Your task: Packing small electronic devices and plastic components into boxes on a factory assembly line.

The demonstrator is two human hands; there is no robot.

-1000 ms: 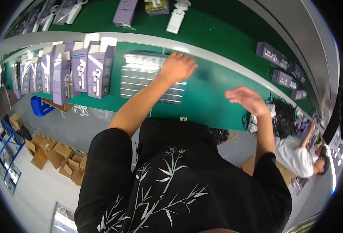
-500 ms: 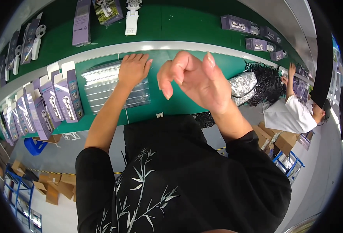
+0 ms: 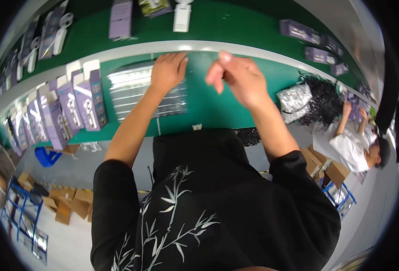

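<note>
My left hand point(image 3: 168, 72) lies flat with outstretched fingers on the right part of a stack of clear plastic sleeves point(image 3: 134, 92). The sleeves lie on the green bench top and carry several pale stripes. To the right of the stack, my right hand point(image 3: 242, 81) is raised above the bench. Its fingers are loosely bent, with the thumb apart from them, and it is somewhat blurred. Nothing shows between those fingers.
Open-topped purple boxes point(image 3: 88, 101) stand in a row at the left. A silver foil bundle point(image 3: 295, 100) and black shredded strips point(image 3: 322, 100) lie at the right. A raised shelf holds a white handheld device point(image 3: 182, 19) and purple cartons point(image 3: 121, 20). A co-worker point(image 3: 350, 144) works at the far right.
My right hand has turned and drawn its fingers further in. The left hand stays on the sleeves. The whole view has shifted slightly, and the co-worker's arms have moved.
</note>
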